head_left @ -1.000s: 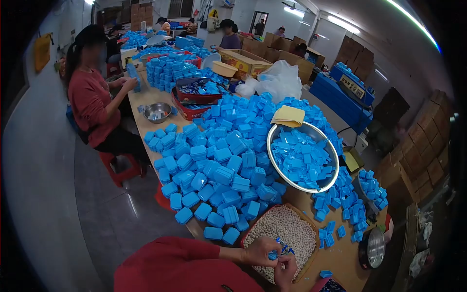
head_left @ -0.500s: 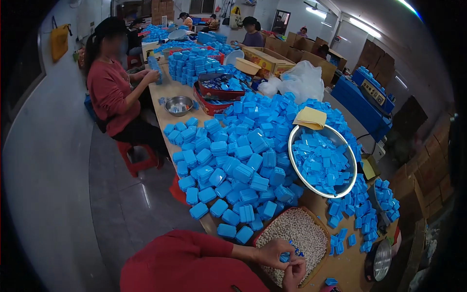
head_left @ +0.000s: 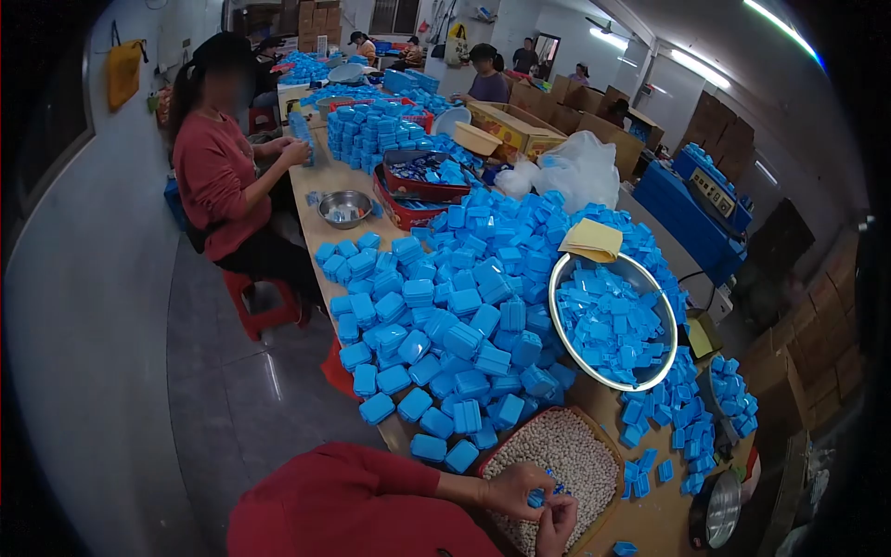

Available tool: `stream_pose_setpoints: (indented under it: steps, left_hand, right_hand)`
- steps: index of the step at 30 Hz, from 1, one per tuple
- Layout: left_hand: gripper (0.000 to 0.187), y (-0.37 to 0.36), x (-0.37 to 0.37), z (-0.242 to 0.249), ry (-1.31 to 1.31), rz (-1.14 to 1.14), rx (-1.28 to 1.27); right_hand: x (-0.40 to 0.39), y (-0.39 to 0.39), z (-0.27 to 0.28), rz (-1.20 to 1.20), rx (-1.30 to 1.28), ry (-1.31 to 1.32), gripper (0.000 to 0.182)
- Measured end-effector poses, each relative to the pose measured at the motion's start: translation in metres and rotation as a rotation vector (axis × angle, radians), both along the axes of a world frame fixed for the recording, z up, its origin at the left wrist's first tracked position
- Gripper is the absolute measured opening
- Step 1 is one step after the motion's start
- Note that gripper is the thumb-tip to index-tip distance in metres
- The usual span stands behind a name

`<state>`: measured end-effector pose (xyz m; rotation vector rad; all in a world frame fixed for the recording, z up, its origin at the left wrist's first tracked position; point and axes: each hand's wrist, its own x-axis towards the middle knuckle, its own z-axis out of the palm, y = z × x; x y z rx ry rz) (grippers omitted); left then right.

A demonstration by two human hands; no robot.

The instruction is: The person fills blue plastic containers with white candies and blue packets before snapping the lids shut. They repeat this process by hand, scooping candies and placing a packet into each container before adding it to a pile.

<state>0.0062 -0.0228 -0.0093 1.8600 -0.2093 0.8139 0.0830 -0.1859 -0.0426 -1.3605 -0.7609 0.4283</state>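
Observation:
Both hands are close together over a red-rimmed tray (head_left: 620,450) filled with small white beads (head_left: 566,441). My left hand (head_left: 513,490), reaching in from a red sleeve, has its fingers closed around a small blue plastic piece (head_left: 535,498). Against it, my right hand (head_left: 558,524) is closed too, its fingertips meeting the left ones at the piece; whatever it pinches is mostly hidden. Some shiny dark-blue bits (head_left: 560,484) show just behind the fingers. Beyond the tray, small blue plastic cases (head_left: 461,341) are heaped on the table.
A metal basin (head_left: 555,320) of flat blue parts has a folded yellow cloth (head_left: 592,240) on its rim. Loose blue pieces (head_left: 640,473) and a metal bowl (head_left: 722,509) lie right. A seated co-worker (head_left: 218,176) handles something at left, near a small steel bowl (head_left: 344,210).
The view has shifted slightly, so the scene sits a little lower in the upper part. My hands remain together over the tray, with only small finger movement.

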Motion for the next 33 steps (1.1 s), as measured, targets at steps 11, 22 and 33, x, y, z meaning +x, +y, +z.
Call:
stream_pose_setpoints:
  steps: [11,22,33]
  left_hand:
    - [0.039,0.136,0.011,0.087,-0.006,0.593,0.007]
    - [0.047,0.455,0.083,0.03,0.834,0.924,0.321]
    - [0.042,0.146,0.015,0.177,0.13,0.231,0.315]
  right_hand:
    - [0.0,-0.04,0.013,-0.424,-0.378,-0.219,0.011]
    - [-0.011,-0.036,0.035,-0.53,-0.456,-0.348,0.006]
    - [0.037,-0.061,0.055,-0.685,-0.379,-0.324,0.007]
